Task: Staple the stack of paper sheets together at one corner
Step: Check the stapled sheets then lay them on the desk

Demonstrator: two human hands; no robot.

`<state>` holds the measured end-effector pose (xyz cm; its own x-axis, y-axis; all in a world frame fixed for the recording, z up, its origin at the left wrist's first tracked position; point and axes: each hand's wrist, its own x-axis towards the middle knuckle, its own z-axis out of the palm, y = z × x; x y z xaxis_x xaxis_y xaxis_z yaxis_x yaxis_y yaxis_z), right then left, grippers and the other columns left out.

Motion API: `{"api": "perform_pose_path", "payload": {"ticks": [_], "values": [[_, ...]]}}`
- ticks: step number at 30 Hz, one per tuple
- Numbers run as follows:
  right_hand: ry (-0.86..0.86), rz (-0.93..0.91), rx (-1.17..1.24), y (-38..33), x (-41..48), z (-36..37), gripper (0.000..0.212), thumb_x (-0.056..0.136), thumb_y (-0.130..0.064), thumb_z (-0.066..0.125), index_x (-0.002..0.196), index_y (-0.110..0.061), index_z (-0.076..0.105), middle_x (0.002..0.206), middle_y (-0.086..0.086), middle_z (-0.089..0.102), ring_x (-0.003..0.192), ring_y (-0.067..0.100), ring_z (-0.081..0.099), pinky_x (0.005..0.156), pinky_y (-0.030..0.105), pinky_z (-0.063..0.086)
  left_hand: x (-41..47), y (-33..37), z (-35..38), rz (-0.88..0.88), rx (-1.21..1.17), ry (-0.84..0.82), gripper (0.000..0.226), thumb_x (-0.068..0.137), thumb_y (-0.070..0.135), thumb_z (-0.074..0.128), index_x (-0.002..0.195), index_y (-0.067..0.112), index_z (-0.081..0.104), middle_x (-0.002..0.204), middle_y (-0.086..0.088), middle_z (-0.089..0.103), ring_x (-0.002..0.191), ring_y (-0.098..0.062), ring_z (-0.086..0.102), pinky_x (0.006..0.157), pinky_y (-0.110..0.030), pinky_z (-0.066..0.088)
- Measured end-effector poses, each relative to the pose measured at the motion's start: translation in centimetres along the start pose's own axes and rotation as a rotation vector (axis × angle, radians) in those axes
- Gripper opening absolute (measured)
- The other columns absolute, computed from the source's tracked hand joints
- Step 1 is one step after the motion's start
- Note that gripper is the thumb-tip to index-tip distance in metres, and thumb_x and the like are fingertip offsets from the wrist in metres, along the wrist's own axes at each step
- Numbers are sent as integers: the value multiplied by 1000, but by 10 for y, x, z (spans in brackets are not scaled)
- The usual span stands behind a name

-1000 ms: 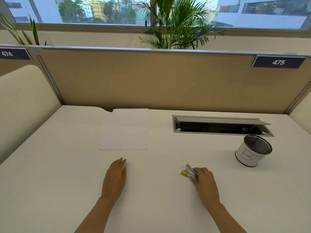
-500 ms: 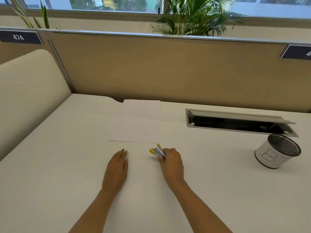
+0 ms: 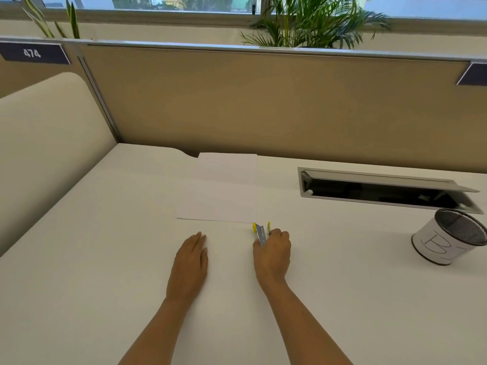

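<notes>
A stack of white paper sheets lies flat on the white desk, its far edge against the partition. My right hand grips a small yellow and silver stapler. The stapler's nose sits right at the near right corner of the stack. Whether the corner is between its jaws, I cannot tell. My left hand rests palm down on the desk, fingers together, a little in front of the stack's near edge and not touching it.
A grey cable tray with its lid raised is set into the desk at the right. A mesh pen cup wrapped in paper stands at the far right. A tan partition walls off the back and a cream side panel the left.
My right hand has carried the stapler from the desk's right-middle leftward and forward to the stack's near right corner. The left hand has stayed flat in place.
</notes>
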<state>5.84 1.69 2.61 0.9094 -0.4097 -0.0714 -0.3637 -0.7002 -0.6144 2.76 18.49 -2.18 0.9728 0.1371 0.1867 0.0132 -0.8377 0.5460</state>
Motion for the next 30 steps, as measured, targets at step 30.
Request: {"api": "perform_pose_path", "payload": {"ticks": [30], "values": [[21,-6,88,20,-23,4,45,84,-29,63,119,-5,46,116,12,54,105,27,53,83,34,47,-1,0,2,30,86,14,49,92,27,31,134,8,48,143,-7,47,134,-22,41,111,-25,21]]}}
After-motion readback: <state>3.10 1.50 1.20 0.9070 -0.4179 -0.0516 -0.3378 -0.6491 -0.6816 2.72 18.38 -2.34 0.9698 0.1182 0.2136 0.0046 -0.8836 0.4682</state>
